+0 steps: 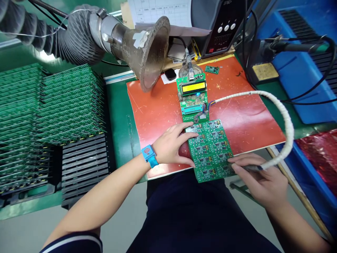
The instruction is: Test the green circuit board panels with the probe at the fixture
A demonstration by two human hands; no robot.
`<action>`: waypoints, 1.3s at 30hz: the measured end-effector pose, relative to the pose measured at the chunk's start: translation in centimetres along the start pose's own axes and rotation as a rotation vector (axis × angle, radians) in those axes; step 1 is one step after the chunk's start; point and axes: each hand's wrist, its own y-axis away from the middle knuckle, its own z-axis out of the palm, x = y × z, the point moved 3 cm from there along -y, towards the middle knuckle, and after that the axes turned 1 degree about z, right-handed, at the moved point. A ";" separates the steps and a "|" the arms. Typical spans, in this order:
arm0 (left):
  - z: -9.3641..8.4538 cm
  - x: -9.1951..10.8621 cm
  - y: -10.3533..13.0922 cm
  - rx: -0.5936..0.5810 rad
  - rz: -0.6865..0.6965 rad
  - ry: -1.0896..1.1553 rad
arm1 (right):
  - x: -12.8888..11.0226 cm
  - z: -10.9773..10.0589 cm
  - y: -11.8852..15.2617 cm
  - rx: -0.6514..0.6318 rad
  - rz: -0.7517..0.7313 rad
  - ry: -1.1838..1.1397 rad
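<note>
A green circuit board panel [210, 151] with rows of small boards lies at the front edge of the red mat. My left hand [175, 144], a blue band on its wrist, rests along the panel's left side with fingers spread. In my right hand [263, 179] is the dark end of a white wrapped cable [288, 130], held over the panel's lower right part; its tip is hidden by my fingers. The cable loops back to a programmer board [193, 98] with a lit yellow display, just behind the panel.
Racks of green boards [71, 102] stand at the left. A fume extractor nozzle [155, 52] hangs over the mat's back left. Behind are a soldering station [218, 31] and a small loose board [212, 69]. Blue bins [292, 80] and a yellow sponge [265, 71] are at right.
</note>
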 end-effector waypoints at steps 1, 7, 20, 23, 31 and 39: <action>0.0 0.0 0.0 -0.003 -0.002 -0.001 | 0.0 0.0 0.0 0.001 -0.003 0.002; 0.0 0.0 -0.1 0.001 -0.001 0.005 | -0.2 0.1 -0.2 0.005 -0.010 0.003; 0.1 -0.1 -0.1 -0.009 -0.014 0.007 | -0.2 0.1 -0.1 0.006 -0.015 0.012; 0.1 -0.1 0.0 -0.007 -0.016 0.013 | -0.2 0.2 -0.1 0.012 -0.007 0.021; 0.1 -0.1 0.0 -0.002 -0.010 0.014 | -0.3 0.1 0.0 0.003 -0.027 0.002; 0.1 -0.1 0.0 0.007 0.000 0.009 | -0.2 0.1 -0.1 0.006 -0.031 0.015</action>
